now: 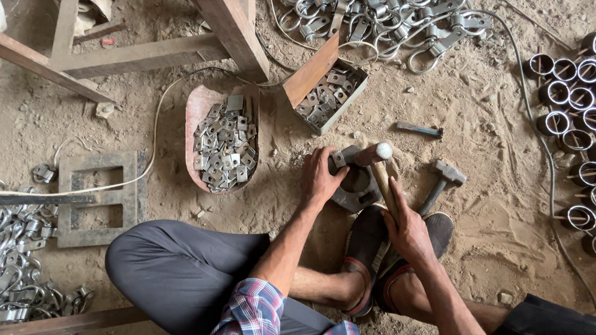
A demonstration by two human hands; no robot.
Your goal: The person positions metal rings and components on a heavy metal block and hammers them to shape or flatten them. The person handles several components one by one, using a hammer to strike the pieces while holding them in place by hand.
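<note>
My left hand (321, 178) presses on a grey metal clamp piece (347, 159) that rests on a round metal ring block (356, 188) on the dirt floor. My right hand (407, 231) grips the wooden handle of a hammer (379, 164), whose head sits on the clamp piece. I sit cross-legged, my dark shoes (372, 249) just below the block.
A second hammer (441, 181) lies right of the block. A red scoop (199, 125) and a box (355, 91) hold small metal plates. Finished clamps are heaped at top (378, 11) and left (7, 254). Ring sections (593, 142) line the right; a steel frame (96, 198) lies left.
</note>
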